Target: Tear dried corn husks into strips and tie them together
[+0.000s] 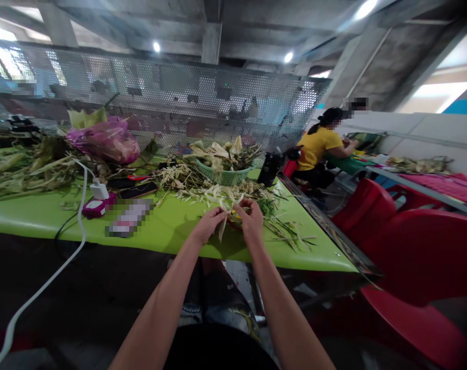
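- I see the pale strip [222, 231] over the counter [167, 221], its long axis toward six o'clock.
- Left grip [208, 226], nearer, pinches it at three o'clock.
- Right grip [251, 220] is curled; its hold I cannot tell.

One wide view from a camera on the wearer's head, facing forward and down. Closest, toward six o'clock, is the wearer's lap [220, 290]; the left hand [210, 224] and right hand [250, 220] are near, just below center. A perforated screen [171, 85] stands farther off, toward twelve o'clock.
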{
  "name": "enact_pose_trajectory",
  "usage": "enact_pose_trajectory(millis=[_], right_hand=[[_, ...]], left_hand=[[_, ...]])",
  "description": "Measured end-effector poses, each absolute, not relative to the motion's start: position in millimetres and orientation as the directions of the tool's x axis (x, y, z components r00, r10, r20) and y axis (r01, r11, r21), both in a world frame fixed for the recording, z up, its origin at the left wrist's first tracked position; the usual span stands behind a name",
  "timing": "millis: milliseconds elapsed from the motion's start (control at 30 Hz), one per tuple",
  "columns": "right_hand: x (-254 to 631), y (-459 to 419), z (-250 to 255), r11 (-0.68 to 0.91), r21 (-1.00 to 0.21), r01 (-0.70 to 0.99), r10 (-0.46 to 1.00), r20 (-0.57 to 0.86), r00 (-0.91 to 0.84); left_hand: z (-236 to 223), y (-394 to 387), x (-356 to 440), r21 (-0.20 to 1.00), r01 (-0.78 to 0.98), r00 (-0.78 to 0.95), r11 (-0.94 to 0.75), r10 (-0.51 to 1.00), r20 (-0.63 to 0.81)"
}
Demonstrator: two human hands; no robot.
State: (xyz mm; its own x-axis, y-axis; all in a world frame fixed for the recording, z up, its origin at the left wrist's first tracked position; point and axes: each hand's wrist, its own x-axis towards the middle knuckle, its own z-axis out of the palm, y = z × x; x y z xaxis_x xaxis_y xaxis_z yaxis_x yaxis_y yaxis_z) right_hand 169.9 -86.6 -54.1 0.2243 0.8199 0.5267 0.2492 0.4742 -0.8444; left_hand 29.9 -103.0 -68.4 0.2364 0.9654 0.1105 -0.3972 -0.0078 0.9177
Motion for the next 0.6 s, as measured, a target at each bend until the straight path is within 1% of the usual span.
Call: enact_pose_trajectory(millis=[67, 100, 133, 200, 267, 300, 400, 500, 600], right_hand=[[171, -89, -52, 0.492, -0.827, 0.274, 0.777, 0.558, 0.290], [171, -91, -51, 0.505, -0.810, 0.299, 0.761, 0.581, 0.289], [170, -93, -50, 0.522, -0.788, 0.328, 0.753, 0.606, 0.256], [167, -96, -48, 0.562, -0.739, 0.372, 0.761, 0.638, 0.119], [163, -98, -47, 0.594, -0.703, 0.390, 0.764, 0.645, 0.000], [161, -98, -47, 0.604, -0.693, 0.393, 0.761, 0.648, -0.028], [159, -96, -47, 0.611, -0.694, 0.382, 0.756, 0.654, -0.020], [160, -93, -48, 0.613, -0.721, 0.323, 0.761, 0.649, 0.006], [162, -92, -50, 0.611, -0.741, 0.278, 0.766, 0.643, 0.029]], left_hand=[[-68, -103, 31, 0.926, -0.376, 0.218, -0.028, 0.969, 0.118], [-68, -103, 31, 0.930, -0.366, 0.207, -0.040, 0.971, 0.123], [-68, -103, 32, 0.932, -0.359, 0.197, -0.049, 0.972, 0.127], [-66, -103, 34, 0.931, -0.360, 0.195, -0.060, 0.971, 0.138], [-64, -103, 35, 0.929, -0.361, 0.199, -0.083, 0.966, 0.164], [-63, -104, 35, 0.929, -0.354, 0.201, -0.106, 0.962, 0.186], [-62, -104, 35, 0.941, -0.290, 0.216, -0.174, 0.946, 0.241], [-66, -102, 34, 0.955, -0.212, 0.243, -0.210, 0.935, 0.259], [-72, -99, 34, 0.955, -0.172, 0.268, -0.240, 0.922, 0.280]])
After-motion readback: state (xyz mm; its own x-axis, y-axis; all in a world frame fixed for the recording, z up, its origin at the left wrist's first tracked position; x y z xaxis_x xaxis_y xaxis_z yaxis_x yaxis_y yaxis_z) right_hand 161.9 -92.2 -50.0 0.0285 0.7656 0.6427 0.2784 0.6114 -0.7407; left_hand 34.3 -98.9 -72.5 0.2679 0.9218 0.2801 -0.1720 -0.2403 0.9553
